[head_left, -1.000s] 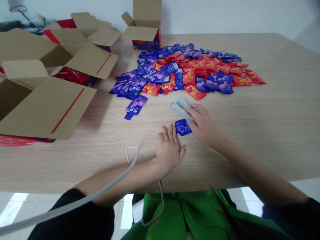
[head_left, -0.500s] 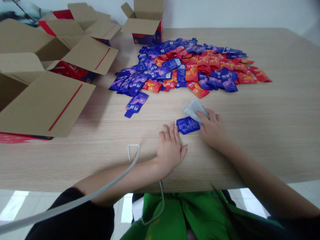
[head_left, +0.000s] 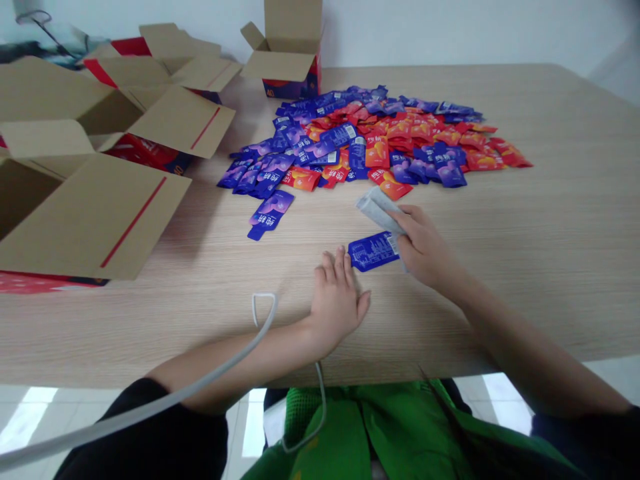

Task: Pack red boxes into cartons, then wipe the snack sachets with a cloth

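Note:
A blue pouch (head_left: 373, 252) lies flat on the wooden table (head_left: 525, 267), its printed back facing up. My left hand (head_left: 336, 300) rests palm down with fingers stretched, the fingertips at the pouch's left end. A folded pale grey cloth (head_left: 379, 209) is pinched in my right hand (head_left: 425, 248), which is over the pouch's right end. Behind my hands spreads a heap of blue and red-orange pouches (head_left: 377, 152). One more blue pouch (head_left: 271, 212) lies apart at the heap's front left.
Open cardboard boxes (head_left: 135, 213) with raised flaps fill the table's left side. Another open box (head_left: 291, 87) stands at the back by the wall. A white cable (head_left: 200, 387) crosses in front of my left forearm.
My right hand has lifted slightly off the pouch with the cloth, uncovering more of its right end, including a barcode. My left hand stays at the pouch. The view has shifted slightly.

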Action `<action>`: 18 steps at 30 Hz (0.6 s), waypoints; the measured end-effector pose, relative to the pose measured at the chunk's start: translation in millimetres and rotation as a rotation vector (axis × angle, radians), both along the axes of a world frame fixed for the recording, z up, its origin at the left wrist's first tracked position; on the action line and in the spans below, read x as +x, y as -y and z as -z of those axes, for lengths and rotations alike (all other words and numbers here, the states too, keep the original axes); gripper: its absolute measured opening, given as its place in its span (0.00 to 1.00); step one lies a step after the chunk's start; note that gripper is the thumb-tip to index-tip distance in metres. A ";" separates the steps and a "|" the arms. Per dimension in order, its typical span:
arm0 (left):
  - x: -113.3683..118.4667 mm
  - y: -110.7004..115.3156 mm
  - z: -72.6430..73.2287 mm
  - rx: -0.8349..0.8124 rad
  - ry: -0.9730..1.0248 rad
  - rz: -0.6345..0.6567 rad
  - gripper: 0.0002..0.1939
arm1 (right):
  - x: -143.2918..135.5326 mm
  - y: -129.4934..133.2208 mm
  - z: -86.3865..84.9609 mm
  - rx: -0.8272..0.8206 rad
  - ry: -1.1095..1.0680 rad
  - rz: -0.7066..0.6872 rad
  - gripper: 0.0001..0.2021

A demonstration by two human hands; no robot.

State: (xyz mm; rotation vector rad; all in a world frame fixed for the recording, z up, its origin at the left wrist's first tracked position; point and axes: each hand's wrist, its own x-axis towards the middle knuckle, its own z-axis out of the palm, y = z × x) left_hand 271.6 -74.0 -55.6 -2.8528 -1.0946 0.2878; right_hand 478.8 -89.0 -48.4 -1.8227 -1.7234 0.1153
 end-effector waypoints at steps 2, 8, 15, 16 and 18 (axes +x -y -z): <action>0.2 0.1 -0.4 -0.002 0.015 -0.007 0.42 | -20.1 -3.6 -3.8 0.024 0.030 -0.070 0.29; 1.4 -0.6 -4.5 -0.020 -0.004 -0.006 0.40 | -52.2 -2.4 16.2 -0.109 0.284 -0.206 0.25; 1.6 -0.9 -5.9 -0.020 -0.011 0.006 0.40 | -48.2 3.7 23.0 -0.130 0.378 -0.130 0.26; 1.7 -0.8 -5.8 -0.019 -0.014 0.000 0.40 | -48.2 4.3 22.1 -0.140 0.383 -0.110 0.26; 1.8 -0.6 -5.4 -0.020 -0.015 -0.019 0.40 | -47.8 6.1 20.8 -0.170 0.388 -0.076 0.26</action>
